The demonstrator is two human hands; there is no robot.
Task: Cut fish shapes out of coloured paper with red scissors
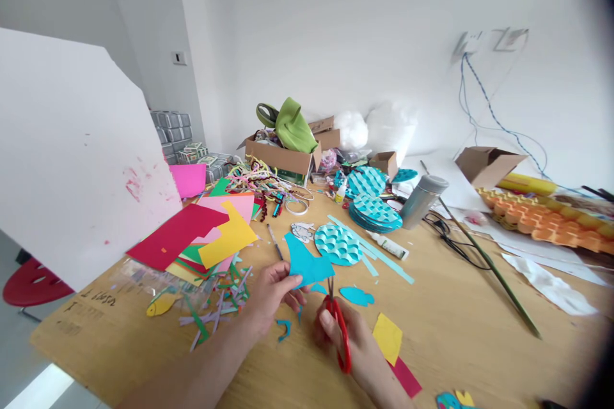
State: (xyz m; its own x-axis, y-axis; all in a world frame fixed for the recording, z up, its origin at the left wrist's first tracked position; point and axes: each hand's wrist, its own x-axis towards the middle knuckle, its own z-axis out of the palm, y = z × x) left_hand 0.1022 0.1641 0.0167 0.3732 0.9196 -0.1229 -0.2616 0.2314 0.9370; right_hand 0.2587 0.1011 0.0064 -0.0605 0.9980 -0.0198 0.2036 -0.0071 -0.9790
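My left hand (pixel 278 287) pinches a piece of blue paper (pixel 307 262) by its lower left edge, above the middle of the table. Just to the right, my right hand (pixel 338 326) is wrapped round red-handled scissors (pixel 341 335). The scissor blades point up, close to the paper's lower right corner. A blue paper fish (pixel 356 296) lies right of the blades. Below the held paper is a curved blue scrap (pixel 284 330). Behind it rest a drawn fish cutout (pixel 302 232) and a round teal piece with a wavy relief (pixel 338 243).
Coloured sheets (pixel 177 236) and paper strips (pixel 215 313) lie left. A glue bottle (pixel 387 245), a grey tumbler (pixel 423 201) and a long green stick (pixel 494 268) are right. A cardboard box (pixel 281 156) stands behind. A large white board (pixel 81 153) rises at left.
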